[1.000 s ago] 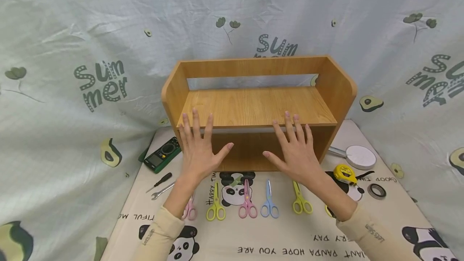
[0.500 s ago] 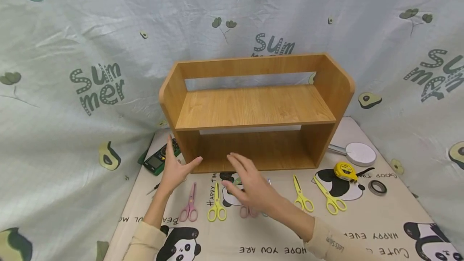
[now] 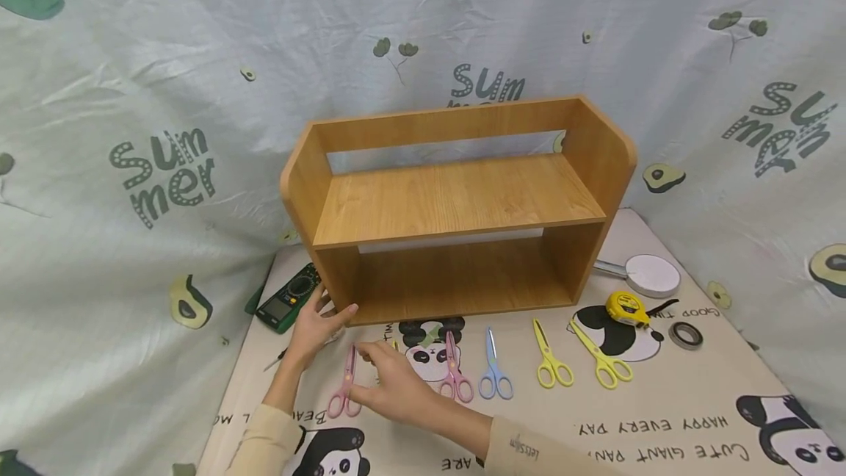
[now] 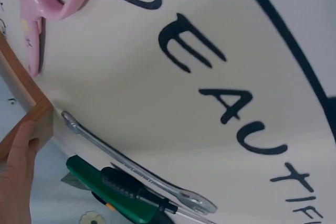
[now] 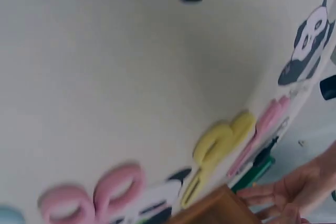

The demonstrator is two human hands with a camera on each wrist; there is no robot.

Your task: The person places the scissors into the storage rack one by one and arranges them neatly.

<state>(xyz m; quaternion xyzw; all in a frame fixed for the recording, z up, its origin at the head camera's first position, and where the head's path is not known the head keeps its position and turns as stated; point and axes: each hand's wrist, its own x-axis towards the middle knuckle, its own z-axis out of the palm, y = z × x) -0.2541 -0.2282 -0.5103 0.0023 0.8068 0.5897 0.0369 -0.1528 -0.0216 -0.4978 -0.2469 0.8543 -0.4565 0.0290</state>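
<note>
My left hand (image 3: 316, 329) is at the lower left front corner of a two-tier wooden desktop shelf (image 3: 456, 197). Its thumb lies over the front edge while the other fingers reach along the outer side, holding the side panel; the left wrist view also has fingers (image 4: 20, 142) on that wood. Just right of the leftmost pink scissors (image 3: 336, 404), my right hand (image 3: 399, 386) hovers with thumb and forefinger spread apart, nothing between them. It covers most of a pair of yellow scissors, whose handles (image 5: 212, 142) show in the right wrist view.
Pink scissors (image 3: 456, 380), blue scissors (image 3: 494, 377) and two yellow pairs continue the row rightward. A multimeter (image 3: 287, 300), wrench (image 4: 131, 163) and screwdriver (image 4: 128, 184) lie at left. On the right are a magnifying glass (image 3: 653, 275), tape measure (image 3: 624, 308) and tape roll (image 3: 685, 335).
Both hands have come down from in front of the shelf. The left has settled on its lower left corner; the right has swept left across the scissors to the leftmost pink pair.
</note>
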